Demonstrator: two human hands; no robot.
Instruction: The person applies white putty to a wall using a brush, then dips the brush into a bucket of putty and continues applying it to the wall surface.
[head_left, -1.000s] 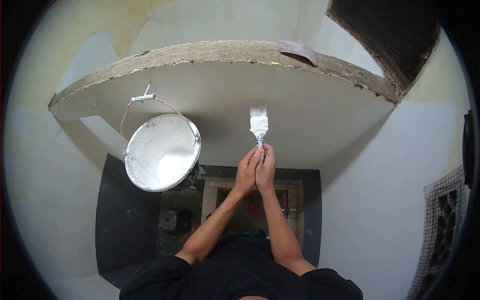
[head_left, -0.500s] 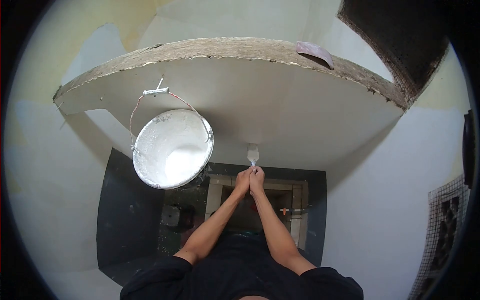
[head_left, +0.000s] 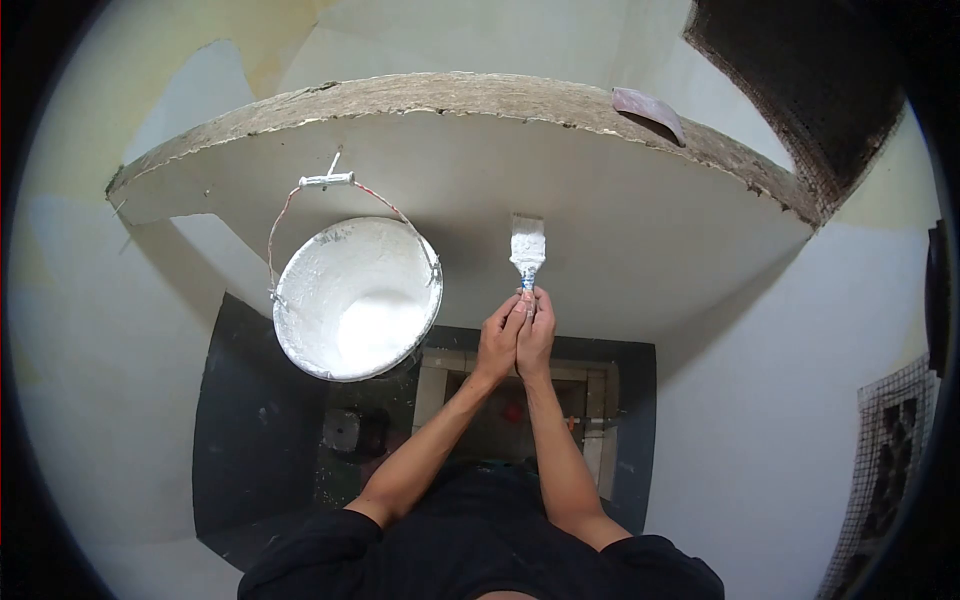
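Observation:
Both my hands are closed together around the handle of a paintbrush coated in white paint. My left hand wraps the handle from the left and my right hand from the right, palms close together. The brush points up, its bristles at or close against the pale wall; whether they touch is hard to tell. To the left of the hands, a bucket hangs by its wire handle from a nail in the wall. White paint lies inside it, and its inner sides are smeared white.
A rough ledge runs along the wall's top, with a curved pinkish piece lying on it. Dark-painted lower walls surround the floor below. Wire mesh covers openings at the right.
My hands and the paintbrush have moved up along the wall. More of the brush and its handle shows now. The bucket still hangs from the nail.

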